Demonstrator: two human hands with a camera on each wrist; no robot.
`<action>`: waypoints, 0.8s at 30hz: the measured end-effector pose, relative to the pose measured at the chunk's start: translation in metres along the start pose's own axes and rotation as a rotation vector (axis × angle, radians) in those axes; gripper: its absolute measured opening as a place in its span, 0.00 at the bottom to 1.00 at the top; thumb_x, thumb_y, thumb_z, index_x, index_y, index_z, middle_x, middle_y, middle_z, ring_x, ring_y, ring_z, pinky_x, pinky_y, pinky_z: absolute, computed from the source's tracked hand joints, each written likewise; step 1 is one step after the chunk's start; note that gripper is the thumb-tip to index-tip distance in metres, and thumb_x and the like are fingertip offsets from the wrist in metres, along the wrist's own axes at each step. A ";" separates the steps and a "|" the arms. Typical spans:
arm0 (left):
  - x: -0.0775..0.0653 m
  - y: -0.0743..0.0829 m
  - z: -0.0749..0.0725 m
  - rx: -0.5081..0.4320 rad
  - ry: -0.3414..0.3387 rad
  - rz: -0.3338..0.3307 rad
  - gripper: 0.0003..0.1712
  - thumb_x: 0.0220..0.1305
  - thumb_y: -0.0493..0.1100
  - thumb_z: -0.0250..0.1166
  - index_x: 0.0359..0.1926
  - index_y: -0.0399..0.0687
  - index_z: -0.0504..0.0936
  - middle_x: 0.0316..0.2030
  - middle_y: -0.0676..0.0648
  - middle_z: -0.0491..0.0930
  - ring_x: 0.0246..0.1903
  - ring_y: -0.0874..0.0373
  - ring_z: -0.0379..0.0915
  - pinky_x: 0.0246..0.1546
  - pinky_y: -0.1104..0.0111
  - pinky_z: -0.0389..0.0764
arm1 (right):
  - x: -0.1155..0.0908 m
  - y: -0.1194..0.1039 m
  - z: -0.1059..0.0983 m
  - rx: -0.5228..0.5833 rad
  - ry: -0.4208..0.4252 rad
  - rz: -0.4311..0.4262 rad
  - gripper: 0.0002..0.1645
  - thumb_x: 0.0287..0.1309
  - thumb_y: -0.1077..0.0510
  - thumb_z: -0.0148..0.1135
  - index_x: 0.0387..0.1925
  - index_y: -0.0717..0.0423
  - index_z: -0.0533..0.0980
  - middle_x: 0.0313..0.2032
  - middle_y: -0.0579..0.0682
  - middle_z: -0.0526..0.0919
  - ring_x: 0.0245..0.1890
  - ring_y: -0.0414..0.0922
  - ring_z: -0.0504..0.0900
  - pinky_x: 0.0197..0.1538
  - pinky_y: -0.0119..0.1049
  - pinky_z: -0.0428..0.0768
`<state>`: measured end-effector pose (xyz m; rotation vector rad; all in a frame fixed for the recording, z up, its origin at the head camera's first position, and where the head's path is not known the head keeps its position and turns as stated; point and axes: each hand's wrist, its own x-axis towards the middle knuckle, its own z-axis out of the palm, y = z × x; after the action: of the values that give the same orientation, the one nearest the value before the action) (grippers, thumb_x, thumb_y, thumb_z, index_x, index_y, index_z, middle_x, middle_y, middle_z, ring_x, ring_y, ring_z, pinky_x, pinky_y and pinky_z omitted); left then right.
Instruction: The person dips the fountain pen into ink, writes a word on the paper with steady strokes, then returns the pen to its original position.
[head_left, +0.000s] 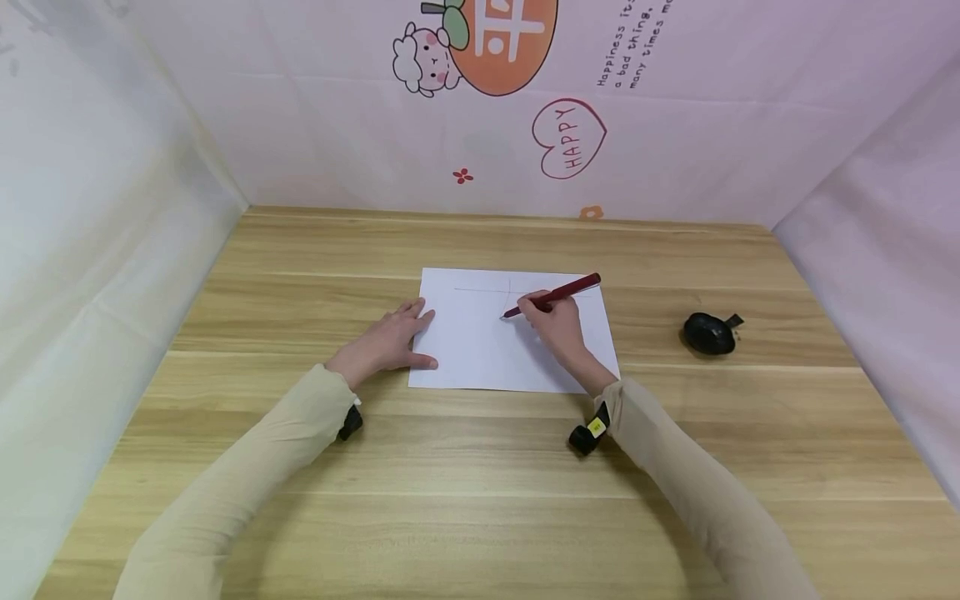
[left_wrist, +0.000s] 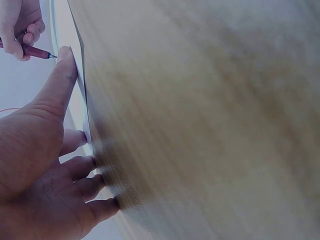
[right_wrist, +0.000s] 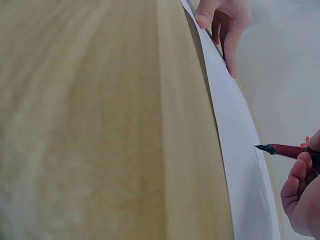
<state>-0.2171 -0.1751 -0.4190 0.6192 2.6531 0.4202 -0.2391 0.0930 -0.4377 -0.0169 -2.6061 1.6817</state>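
Note:
A white sheet of paper point(head_left: 480, 354) lies on the wooden table, bearing a long thin horizontal line crossed by a short vertical one near its top. My right hand point(head_left: 557, 325) pinches a dark red fountain pen point(head_left: 573, 288), its nib right at the paper below the crossing lines. In the right wrist view the pen point(right_wrist: 287, 150) shows a dark pointed nib. My left hand point(head_left: 386, 340) rests at the sheet's left edge with fingers spread, thumb and fingertips on the paper. From the left wrist view, the left hand point(left_wrist: 40, 145) has its fingers extended along the paper's edge.
A black rounded object point(head_left: 708, 333) with a small tab lies on the table point(head_left: 480, 508) to the right of the paper. Behind the table hangs a white printed cloth point(head_left: 337, 150); plain white cloth stands at both sides. Small black cameras are strapped to both wrists.

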 end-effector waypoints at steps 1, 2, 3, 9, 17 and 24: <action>0.000 0.000 0.000 -0.001 -0.001 -0.001 0.51 0.56 0.58 0.65 0.71 0.38 0.52 0.73 0.35 0.41 0.73 0.38 0.37 0.70 0.44 0.50 | 0.000 0.000 0.000 -0.002 -0.001 -0.002 0.13 0.58 0.53 0.59 0.38 0.58 0.82 0.24 0.49 0.77 0.24 0.41 0.72 0.26 0.28 0.70; 0.000 0.000 0.000 -0.002 -0.001 -0.001 0.51 0.56 0.57 0.65 0.71 0.38 0.52 0.73 0.35 0.41 0.73 0.38 0.37 0.70 0.44 0.50 | -0.001 0.000 0.001 -0.005 -0.001 -0.004 0.13 0.58 0.53 0.59 0.38 0.58 0.82 0.24 0.48 0.77 0.24 0.41 0.72 0.26 0.28 0.70; 0.000 0.000 0.000 -0.002 0.000 -0.001 0.51 0.56 0.57 0.65 0.71 0.38 0.52 0.73 0.35 0.41 0.73 0.38 0.37 0.70 0.44 0.50 | -0.001 0.000 0.001 -0.003 -0.001 -0.006 0.13 0.58 0.53 0.59 0.38 0.58 0.82 0.24 0.48 0.77 0.24 0.42 0.72 0.26 0.28 0.70; 0.000 0.000 -0.001 0.002 0.010 0.008 0.50 0.56 0.57 0.66 0.71 0.37 0.53 0.73 0.34 0.42 0.72 0.37 0.38 0.69 0.44 0.51 | -0.003 0.001 0.001 0.005 0.003 -0.026 0.12 0.58 0.54 0.59 0.36 0.58 0.82 0.22 0.47 0.76 0.23 0.41 0.72 0.24 0.28 0.69; 0.000 0.000 0.000 0.000 0.014 0.002 0.51 0.56 0.58 0.66 0.71 0.38 0.53 0.73 0.35 0.41 0.72 0.37 0.38 0.70 0.44 0.50 | -0.007 0.002 0.002 0.012 -0.010 -0.027 0.13 0.58 0.54 0.59 0.37 0.58 0.82 0.23 0.48 0.77 0.23 0.41 0.72 0.24 0.28 0.69; 0.000 0.000 0.000 0.010 0.018 0.005 0.51 0.56 0.58 0.66 0.71 0.38 0.53 0.73 0.34 0.42 0.72 0.37 0.38 0.70 0.44 0.50 | -0.011 0.001 0.002 0.002 -0.017 -0.020 0.13 0.59 0.53 0.59 0.38 0.58 0.82 0.25 0.51 0.78 0.24 0.42 0.72 0.23 0.27 0.70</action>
<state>-0.2173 -0.1747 -0.4190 0.6280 2.6728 0.4161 -0.2279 0.0914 -0.4396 0.0230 -2.6078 1.6858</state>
